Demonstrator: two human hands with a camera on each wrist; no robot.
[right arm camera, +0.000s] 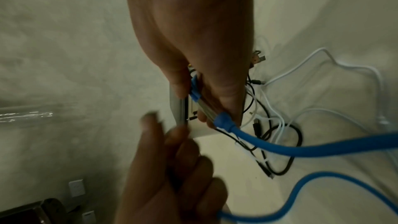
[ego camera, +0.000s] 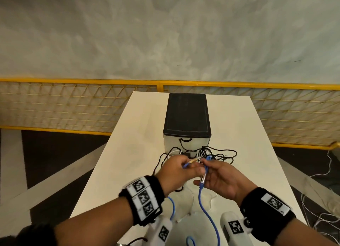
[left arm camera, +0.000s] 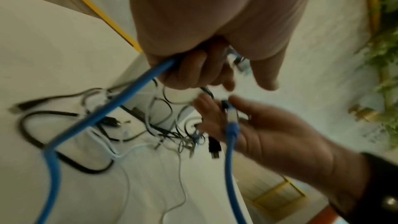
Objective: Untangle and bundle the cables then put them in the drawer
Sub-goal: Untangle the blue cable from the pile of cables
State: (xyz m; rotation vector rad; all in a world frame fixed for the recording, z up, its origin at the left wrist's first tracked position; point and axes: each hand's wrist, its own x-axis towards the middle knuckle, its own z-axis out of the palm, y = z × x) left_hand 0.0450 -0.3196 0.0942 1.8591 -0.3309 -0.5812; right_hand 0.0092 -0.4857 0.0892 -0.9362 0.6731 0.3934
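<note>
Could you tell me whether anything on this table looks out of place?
Yes: a tangle of black and white cords lies jumbled on the table in front of the box, looping over one another. The left hand and right hand each grip the blue cable.

Dim wrist views, motion blur, wide-angle bending

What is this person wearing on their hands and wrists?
No gloves on the left hand or right hand. The left wristband is black with three square black-and-white code tags; the right wristband is black with one. Under them, a white tagged left pod and right pod.
</note>
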